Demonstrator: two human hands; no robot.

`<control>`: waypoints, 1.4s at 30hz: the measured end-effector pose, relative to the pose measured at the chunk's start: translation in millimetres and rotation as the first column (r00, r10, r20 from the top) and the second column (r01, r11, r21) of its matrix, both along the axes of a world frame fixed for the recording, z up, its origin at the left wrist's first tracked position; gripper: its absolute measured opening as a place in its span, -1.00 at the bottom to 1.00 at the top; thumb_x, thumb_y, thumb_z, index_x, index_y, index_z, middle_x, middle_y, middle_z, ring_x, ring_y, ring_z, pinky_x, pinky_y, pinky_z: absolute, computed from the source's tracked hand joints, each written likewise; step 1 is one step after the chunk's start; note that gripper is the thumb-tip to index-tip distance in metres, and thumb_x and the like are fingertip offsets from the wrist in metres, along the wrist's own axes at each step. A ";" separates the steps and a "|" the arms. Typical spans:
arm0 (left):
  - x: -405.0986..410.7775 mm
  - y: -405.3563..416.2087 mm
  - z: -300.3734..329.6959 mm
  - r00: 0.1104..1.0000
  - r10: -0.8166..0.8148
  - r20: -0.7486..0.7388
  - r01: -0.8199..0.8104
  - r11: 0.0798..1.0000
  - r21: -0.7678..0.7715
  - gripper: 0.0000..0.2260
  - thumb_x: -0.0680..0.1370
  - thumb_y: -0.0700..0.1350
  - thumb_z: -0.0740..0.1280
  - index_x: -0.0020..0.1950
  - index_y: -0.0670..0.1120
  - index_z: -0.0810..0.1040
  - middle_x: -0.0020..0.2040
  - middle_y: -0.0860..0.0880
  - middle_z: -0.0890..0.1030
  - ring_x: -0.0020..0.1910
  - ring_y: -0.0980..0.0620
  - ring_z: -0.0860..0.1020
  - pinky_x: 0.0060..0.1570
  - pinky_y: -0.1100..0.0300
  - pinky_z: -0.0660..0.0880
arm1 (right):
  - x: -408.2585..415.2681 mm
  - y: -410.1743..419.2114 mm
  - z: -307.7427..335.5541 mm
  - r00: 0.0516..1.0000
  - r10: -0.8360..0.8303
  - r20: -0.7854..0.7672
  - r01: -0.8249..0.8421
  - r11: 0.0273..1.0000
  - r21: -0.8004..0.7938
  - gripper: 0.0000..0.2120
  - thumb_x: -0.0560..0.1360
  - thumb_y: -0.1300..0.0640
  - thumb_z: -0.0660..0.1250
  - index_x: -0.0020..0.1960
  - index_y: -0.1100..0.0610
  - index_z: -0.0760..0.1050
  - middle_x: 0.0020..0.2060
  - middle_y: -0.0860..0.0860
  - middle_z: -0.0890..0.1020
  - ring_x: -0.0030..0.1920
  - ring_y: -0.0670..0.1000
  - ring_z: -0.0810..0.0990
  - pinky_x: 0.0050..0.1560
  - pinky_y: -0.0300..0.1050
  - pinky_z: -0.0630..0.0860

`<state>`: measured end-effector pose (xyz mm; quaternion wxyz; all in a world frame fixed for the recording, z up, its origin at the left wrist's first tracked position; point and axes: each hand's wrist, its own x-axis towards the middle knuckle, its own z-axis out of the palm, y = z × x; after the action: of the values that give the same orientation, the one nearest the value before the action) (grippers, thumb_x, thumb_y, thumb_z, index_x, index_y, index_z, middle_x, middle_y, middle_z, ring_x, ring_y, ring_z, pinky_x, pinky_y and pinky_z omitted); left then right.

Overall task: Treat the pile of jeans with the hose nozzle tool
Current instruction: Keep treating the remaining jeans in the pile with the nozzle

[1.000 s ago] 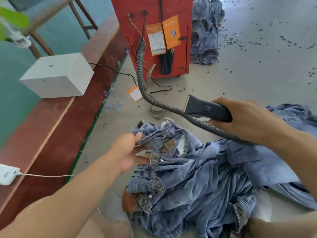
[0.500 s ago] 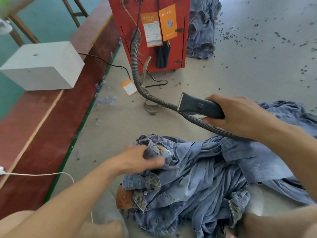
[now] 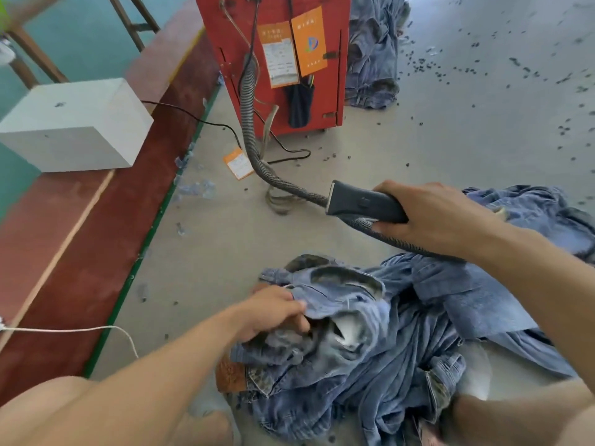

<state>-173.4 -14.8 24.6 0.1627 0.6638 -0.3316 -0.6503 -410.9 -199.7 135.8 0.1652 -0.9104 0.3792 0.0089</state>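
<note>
A heap of blue jeans (image 3: 370, 349) lies on the grey floor in front of me, spreading to the right. My left hand (image 3: 273, 312) grips the waistband of the top pair at the pile's left edge. My right hand (image 3: 434, 217) holds the dark nozzle tool (image 3: 357, 202) above the floor, just beyond the pile, its flat mouth pointing left. A grey ribbed hose (image 3: 254, 133) runs from the tool, under my right hand, to the red machine (image 3: 273, 43).
A white block (image 3: 74, 127) sits on the red-brown strip at the left, with a black cable beside it. A white cord (image 3: 80, 329) crosses the lower left. More jeans (image 3: 373, 49) are stacked behind the machine. Small dark bits dot the floor.
My left hand has pulled the waistband nearer and lower on the pile. The nozzle tool has stayed above the floor in my right hand, shifting slightly right.
</note>
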 end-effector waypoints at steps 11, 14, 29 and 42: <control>-0.2 5.9 -31.3 0.948 0.317 0.034 -0.318 0.933 0.169 0.12 0.38 0.44 0.46 0.69 -0.11 0.01 0.66 -0.12 0.17 0.58 -0.18 0.27 0.54 -0.15 0.24 | -4.7 -1.0 -7.5 1.000 0.010 0.016 -0.010 1.000 -0.019 -0.66 0.56 -0.24 0.37 0.25 -0.23 0.37 -0.18 -0.06 0.60 -0.23 -0.01 0.56 -0.21 0.00 0.48; -6.7 15.3 -41.4 0.948 0.302 0.097 -0.317 0.880 0.353 -0.21 0.38 -0.02 0.66 0.48 -0.25 0.39 0.35 -0.21 0.60 0.25 -0.14 0.61 0.25 -0.02 0.56 | -0.9 2.7 -9.8 1.000 0.025 -0.005 -0.025 1.000 -0.016 -0.67 0.56 -0.25 0.36 0.25 -0.23 0.36 -0.19 -0.05 0.61 -0.22 0.03 0.58 -0.15 0.06 0.57; 23.8 -17.2 0.6 0.626 0.709 -0.324 -0.727 0.681 0.086 -0.76 0.74 -0.11 0.19 0.37 -0.08 0.52 0.17 -0.25 0.70 0.08 -0.21 0.71 0.04 -0.08 0.66 | -15.8 -7.3 -11.6 0.988 0.135 -0.072 -0.132 0.991 0.037 -0.69 0.54 -0.18 0.38 0.22 -0.33 0.38 -0.25 -0.17 0.62 -0.29 -0.15 0.56 -0.23 -0.09 0.52; 11.4 -22.5 -13.6 0.775 0.576 -0.259 -0.601 0.799 -0.021 -0.73 0.68 -0.05 0.30 0.30 -0.16 0.61 0.16 -0.15 0.72 0.16 -0.15 0.69 0.22 -0.05 0.58 | -27.3 -3.9 -11.6 0.957 0.223 -0.185 -0.205 0.972 0.112 -0.69 0.52 -0.02 0.42 0.14 -0.32 0.40 -0.23 -0.24 0.60 -0.25 -0.21 0.53 -0.20 -0.13 0.51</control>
<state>-162.0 -37.3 11.0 0.4306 0.6413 -0.1183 -0.6240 -438.2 -203.6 124.2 0.1667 -0.9322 0.2920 0.1338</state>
